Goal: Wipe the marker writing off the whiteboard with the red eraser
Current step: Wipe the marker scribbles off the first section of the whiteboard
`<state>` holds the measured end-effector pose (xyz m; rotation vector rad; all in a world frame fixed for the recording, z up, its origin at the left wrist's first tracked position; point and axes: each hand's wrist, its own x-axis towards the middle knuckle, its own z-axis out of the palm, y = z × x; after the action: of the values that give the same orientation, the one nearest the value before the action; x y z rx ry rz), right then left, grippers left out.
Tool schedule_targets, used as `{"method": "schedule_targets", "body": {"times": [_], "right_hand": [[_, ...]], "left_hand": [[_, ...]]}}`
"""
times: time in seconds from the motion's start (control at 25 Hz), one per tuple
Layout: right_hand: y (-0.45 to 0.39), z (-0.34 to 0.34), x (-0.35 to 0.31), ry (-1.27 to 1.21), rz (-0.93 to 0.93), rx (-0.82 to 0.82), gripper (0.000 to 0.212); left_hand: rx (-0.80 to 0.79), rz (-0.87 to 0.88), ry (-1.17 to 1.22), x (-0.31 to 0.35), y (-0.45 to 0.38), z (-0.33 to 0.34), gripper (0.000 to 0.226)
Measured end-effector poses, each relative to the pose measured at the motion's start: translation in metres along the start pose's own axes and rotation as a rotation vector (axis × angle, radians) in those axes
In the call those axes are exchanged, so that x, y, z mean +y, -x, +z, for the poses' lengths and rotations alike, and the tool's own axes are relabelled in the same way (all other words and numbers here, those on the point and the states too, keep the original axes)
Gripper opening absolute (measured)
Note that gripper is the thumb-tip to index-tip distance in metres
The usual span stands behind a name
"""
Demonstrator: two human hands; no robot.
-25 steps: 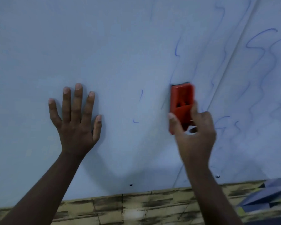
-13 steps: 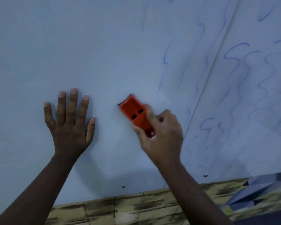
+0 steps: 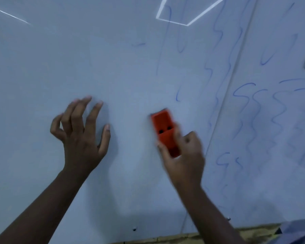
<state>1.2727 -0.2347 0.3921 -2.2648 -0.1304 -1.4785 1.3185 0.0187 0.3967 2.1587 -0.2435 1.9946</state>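
The red eraser [image 3: 164, 131] lies against the whiteboard [image 3: 130, 71] just right of centre, tilted with its upper end leaning left. Its lower end is hidden under the right hand [image 3: 183, 155]; two dark holes show in its back. The right hand's grip is pinching the eraser, thumb on the left edge and fingers over the right edge. The hand is motion-blurred, so single fingers are hard to make out.

One eraser and two hands are in view. The left hand [image 3: 83, 138] is to the left of the eraser and apart from it, its grip spread and holding nothing, fingers loosely bent toward the board. Whether the fingertips touch the board cannot be told. Both forearms are cut off at the bottom edge.

The blue marker writing [image 3: 243, 101] is dense on the right part of the board and too smeared to read; fainter strokes sit above the eraser. A straight seam [image 3: 234, 71] runs slantwise down the board between these areas. The area round the left hand shows no clear strokes. Two small dark fixings [image 3: 134, 229] sit near the board's lower edge. A white reflected outline [image 3: 187, 24] shows at the top. Below the board runs a yellowish patterned strip [image 3: 174, 238]. A bluish shape [image 3: 298, 231] is cut off at the lower right corner.
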Motion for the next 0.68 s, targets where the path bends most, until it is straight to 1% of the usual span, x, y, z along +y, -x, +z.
{"method": "schedule_targets", "body": {"times": [0.08,0.12,0.2,0.32,0.44,0.52,0.6,0.68], "right_hand": [[0.018,0.015,-0.025,0.012,-0.219,-0.078,0.062],[0.021,0.021,-0.033,0.01,-0.279,-0.101,0.062],[0.011,0.023,-0.042,-0.003,-0.297,-0.101,0.063],[-0.014,0.01,-0.023,-0.045,-0.172,0.024,0.063],[-0.038,-0.014,0.031,-0.093,0.124,0.201,0.068],[-0.052,-0.03,0.058,-0.189,0.293,0.254,0.073],[-0.067,-0.039,0.067,-0.282,0.358,0.271,0.076],[-0.081,-0.039,0.055,-0.283,0.324,0.279,0.072]], "left_hand": [[0.003,-0.018,0.005,-0.002,-0.037,0.003,0.058],[-0.007,-0.015,-0.001,-0.004,-0.05,0.004,0.061],[-0.023,0.014,-0.032,-0.008,-0.058,0.008,0.063],[-0.028,0.039,-0.052,-0.012,-0.051,0.01,0.064],[-0.03,0.044,-0.056,-0.011,-0.051,0.011,0.064],[-0.027,0.041,-0.062,-0.011,-0.05,0.012,0.064],[-0.028,0.036,-0.061,-0.009,-0.048,0.013,0.063],[-0.034,0.034,-0.065,-0.009,-0.047,0.013,0.063]]}}
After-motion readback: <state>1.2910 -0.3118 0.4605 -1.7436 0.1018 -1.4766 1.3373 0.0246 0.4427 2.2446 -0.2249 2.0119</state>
